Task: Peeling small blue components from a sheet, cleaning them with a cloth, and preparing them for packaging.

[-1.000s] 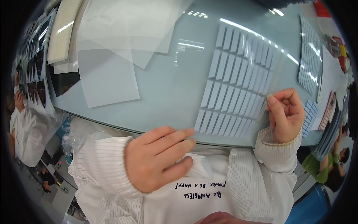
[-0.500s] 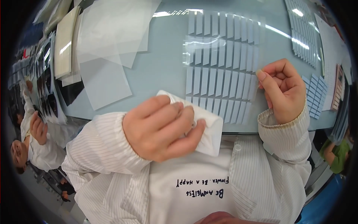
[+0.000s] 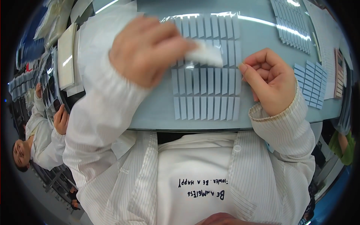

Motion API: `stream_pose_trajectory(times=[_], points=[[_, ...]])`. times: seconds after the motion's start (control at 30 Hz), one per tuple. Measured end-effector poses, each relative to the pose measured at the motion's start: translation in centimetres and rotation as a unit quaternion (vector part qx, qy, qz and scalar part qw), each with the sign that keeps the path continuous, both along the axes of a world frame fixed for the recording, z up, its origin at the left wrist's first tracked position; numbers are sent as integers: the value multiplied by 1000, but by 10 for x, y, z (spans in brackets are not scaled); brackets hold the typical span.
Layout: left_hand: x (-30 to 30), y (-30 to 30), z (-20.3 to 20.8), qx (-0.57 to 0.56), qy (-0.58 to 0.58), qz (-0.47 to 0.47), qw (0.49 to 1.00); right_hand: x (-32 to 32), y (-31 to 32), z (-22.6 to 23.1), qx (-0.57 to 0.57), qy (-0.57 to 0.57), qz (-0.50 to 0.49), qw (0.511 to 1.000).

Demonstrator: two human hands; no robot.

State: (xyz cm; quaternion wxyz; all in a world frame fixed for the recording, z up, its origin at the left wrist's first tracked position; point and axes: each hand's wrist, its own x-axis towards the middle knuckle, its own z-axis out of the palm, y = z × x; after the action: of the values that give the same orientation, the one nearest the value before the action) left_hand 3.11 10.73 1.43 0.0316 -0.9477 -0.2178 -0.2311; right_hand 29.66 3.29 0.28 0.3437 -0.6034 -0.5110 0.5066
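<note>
My left hand (image 3: pixel 148 47) is raised over the table and grips a white cloth (image 3: pixel 205 54) that rests on a clear sheet (image 3: pixel 204 88) carrying rows of pale blue rectangular strips. My right hand (image 3: pixel 270 80) is curled into a loose fist at the sheet's right edge, its thumb pressing on that edge. The sheet lies flat on the light blue table (image 3: pixel 258 33) just in front of my body. Both arms wear white striped sleeves.
More sheets of blue strips (image 3: pixel 292 22) lie at the far right, and a smaller one (image 3: pixel 311 84) beside my right hand. Clear films and stacked white pads (image 3: pixel 67 56) sit at the left. Another person (image 3: pixel 41 131) in white works at the left.
My left hand rose from the table edge near my body and carried the white cloth forward onto the strip sheet. My right hand stayed at the sheet's right edge.
</note>
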Motion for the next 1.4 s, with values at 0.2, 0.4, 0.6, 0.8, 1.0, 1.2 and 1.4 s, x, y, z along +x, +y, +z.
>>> stream_pose_trajectory(times=[0.2,0.4,0.6,0.8,1.0,1.2,1.4], points=[[1,-104,1,-71,34,-44,996,2,-1,-6,12,-13,9,1000],[34,-92,-1,-53,16,-50,997,1,-1,-8,40,-34,31,998],[39,-93,-6,-45,0,-96,994,-4,-3,-7,79,-53,40,995],[44,-43,2,-80,27,-42,996,6,-4,-8,159,-147,65,974],[68,37,-30,-36,-164,-65,984,18,6,-18,236,-203,-46,949],[65,25,6,-82,-9,116,990,19,9,-22,216,-268,-1,939],[43,-48,-2,-88,32,-48,994,22,6,-28,220,-249,-10,943]])
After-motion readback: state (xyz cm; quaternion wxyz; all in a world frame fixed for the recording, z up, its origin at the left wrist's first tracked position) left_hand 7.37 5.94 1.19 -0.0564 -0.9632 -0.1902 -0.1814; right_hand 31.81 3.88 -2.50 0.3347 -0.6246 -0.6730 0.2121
